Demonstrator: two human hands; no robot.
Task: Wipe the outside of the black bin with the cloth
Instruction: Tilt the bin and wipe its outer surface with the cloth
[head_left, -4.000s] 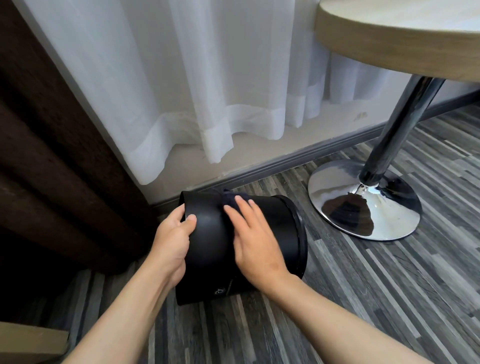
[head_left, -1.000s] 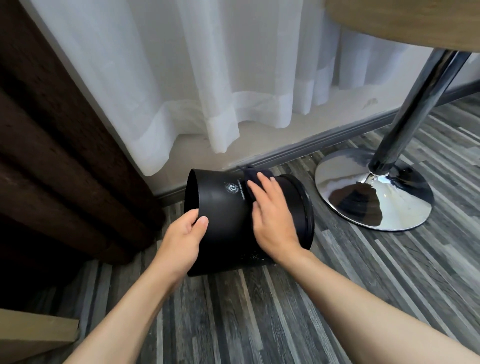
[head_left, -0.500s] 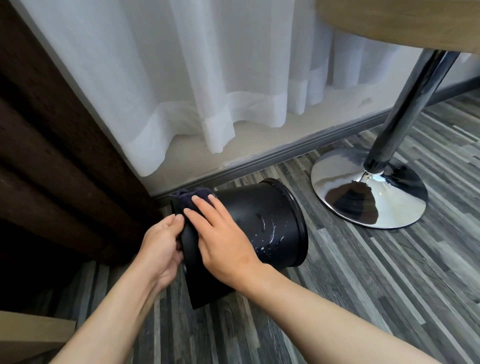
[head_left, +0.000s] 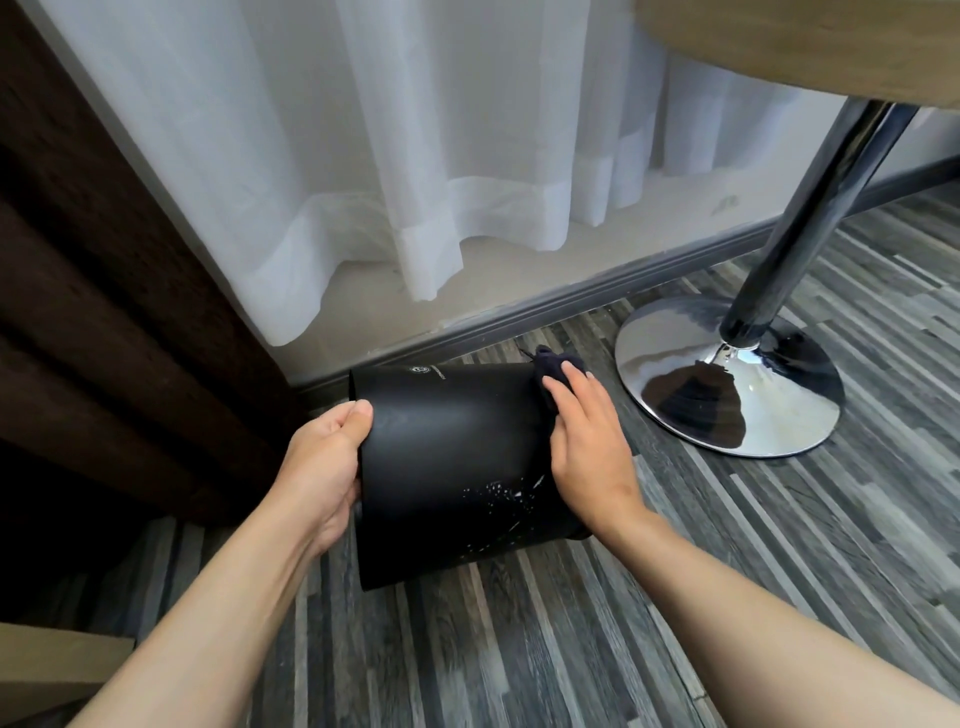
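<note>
The black bin (head_left: 452, 457) lies on its side on the striped grey floor, its base toward the left. A small logo shows near its top edge and white specks mark its lower right wall. My left hand (head_left: 322, 467) grips the bin's left end, thumb on the outer wall. My right hand (head_left: 587, 441) lies flat on the bin's right end and presses a dark navy cloth (head_left: 553, 366) against it. Most of the cloth is under my fingers; a bunch sticks out above them.
A chrome table base (head_left: 727, 379) and its slanted pole (head_left: 810, 208) stand just right of the bin, under a round wooden tabletop (head_left: 805, 47). White curtains (head_left: 415, 156) and a grey skirting board run behind. Dark brown drapes (head_left: 104, 312) stand at left.
My right hand and the cloth have slid from the bin's left end to its right end. The bin has turned, so the logo now shows on top. My left hand still holds the left end.
</note>
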